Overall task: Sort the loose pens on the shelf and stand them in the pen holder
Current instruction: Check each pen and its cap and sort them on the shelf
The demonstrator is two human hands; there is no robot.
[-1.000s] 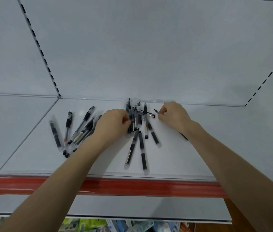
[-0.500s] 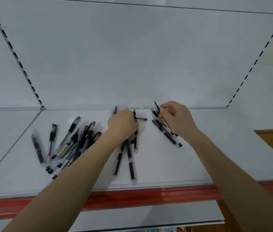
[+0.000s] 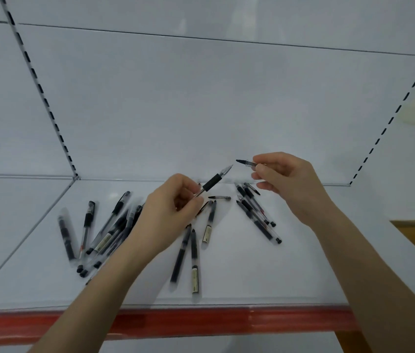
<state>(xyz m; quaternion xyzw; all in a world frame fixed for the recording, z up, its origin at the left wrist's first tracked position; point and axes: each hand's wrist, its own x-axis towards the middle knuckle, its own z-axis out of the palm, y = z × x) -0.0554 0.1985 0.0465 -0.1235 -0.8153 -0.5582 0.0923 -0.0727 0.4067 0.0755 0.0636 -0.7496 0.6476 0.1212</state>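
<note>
back panel: white, slotted uprights both sides.
shelf: white, all loose pens lie on it. No pen holder in view.
edge strip: red, along shelf front.
L pile: biggest heap, dark pens fanned and overlapping, left of L forearm.
R group: a few pens roughly parallel, slanting toward back wall, apart from the rest.
mid pens: approx 3 lying lengthwise below the hands; a couple more part hidden by L hand.
L hand: raised off shelf, fingers curled, pinching a pen low on the barrel.
R hand: raised, thumb + forefinger pinching a cap, other fingers loosely bent.
pen: black grip, clear tip bare, points up-right at the cap; near it, not touching.
cap: short, clear w/ dark end, by the look; blurred, can't be sure.
spare cap: lies on shelf betw. the hands.
change: 1 s ago both hands were down in the mid cluster; 0.5 s ago R hand was on the R group, L still flat on mid pens. Now both are up w/ one piece each.
meaning: prob. sorting paused to recap one pen. R group looks sorted out. Nothing stood in a holder yet, so early in the task.
</note>
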